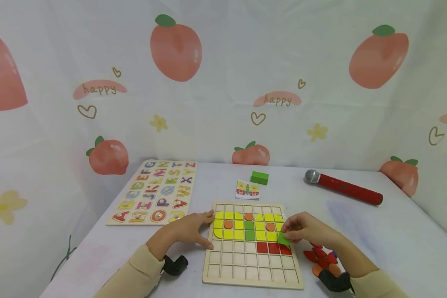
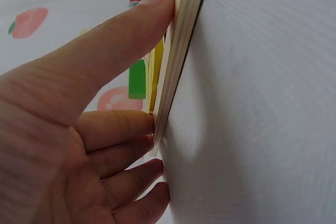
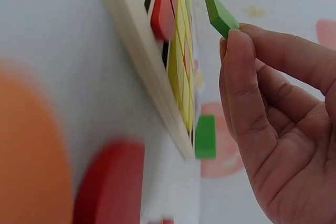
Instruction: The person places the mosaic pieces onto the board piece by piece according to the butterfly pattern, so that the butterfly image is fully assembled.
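A wooden grid board [image 1: 238, 273] lies on the table, its upper rows filled with yellow tiles [image 1: 229, 234], orange discs [image 1: 228, 224] and green squares [image 1: 249, 235]. Below them on the right side sits a short row of red tiles [image 1: 273, 248]. Between thumb and fingertips my right hand [image 1: 313, 229] pinches a green square tile [image 3: 220, 17], raised over the board's right side. My left hand [image 1: 186, 227] rests at the board's left edge, thumb and fingertips touching the rim, as the left wrist view shows.
Loose red and orange pieces [image 1: 321, 258] lie right of the board, partly behind my right wrist. Beyond the board are a small pattern card [image 1: 247, 189] and a green block [image 1: 259, 178]. An alphabet board [image 1: 154, 194] lies at left, a red microphone [image 1: 344, 188] at back right.
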The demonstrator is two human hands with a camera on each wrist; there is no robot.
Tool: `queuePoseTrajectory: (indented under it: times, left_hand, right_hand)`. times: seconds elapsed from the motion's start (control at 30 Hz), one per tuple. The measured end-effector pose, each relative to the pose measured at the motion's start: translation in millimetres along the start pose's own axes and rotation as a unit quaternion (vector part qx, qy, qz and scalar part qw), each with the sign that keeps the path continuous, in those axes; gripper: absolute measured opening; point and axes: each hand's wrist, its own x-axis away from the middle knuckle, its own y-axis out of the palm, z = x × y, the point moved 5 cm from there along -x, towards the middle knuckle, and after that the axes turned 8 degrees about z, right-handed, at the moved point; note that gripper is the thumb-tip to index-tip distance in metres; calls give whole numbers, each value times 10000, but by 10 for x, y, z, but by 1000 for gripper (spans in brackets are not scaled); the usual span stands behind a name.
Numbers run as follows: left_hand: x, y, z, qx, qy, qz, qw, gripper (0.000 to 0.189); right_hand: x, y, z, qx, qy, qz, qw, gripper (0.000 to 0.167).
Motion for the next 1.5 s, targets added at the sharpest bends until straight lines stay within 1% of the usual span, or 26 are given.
queuePoseTrajectory:
  times: [0.2,0.4,0.57,0.77,0.9,1.07,1.23,1.37,1.5]
  left_hand:
    - [-7,2,-2,-86,-16,23,10000,91]
    - [-6,11,-2,-11,15,20,10000,91]
    - [-12,16,-13,-16,12,-9,10000,91]
    - [-27,16,-13,-75,56,-27,10000,91]
    - [-38,15,-23,-116,62,-21,9999,92]
    - [-21,16,-25,-49,21,-41,10000,93]
    - [-13,16,-41,-48,8,-42,10000,93]
    - [-9,6,-26,-48,-4,-36,10000,93]
    - [-13,8,-13,-5,25,-35,10000,92]
  right_hand:
    - [-161,181,-118,-94,-50,-170,9998,23]
    - [-294,331,-226,101,-190,-230,9995,19]
    - [-359,467,-314,55,-296,-419,9987,15]
    - [-390,597,-329,12,-325,-688,9971,11]
    - [-395,637,-318,198,-537,-700,9959,8]
    - [-404,668,-305,447,-773,-629,9940,6]
    - [-417,679,-313,717,-802,-501,9929,5]
    - [-412,673,-329,793,-858,-481,9920,5]
    - [-397,650,-347,789,-817,-532,9921,5]
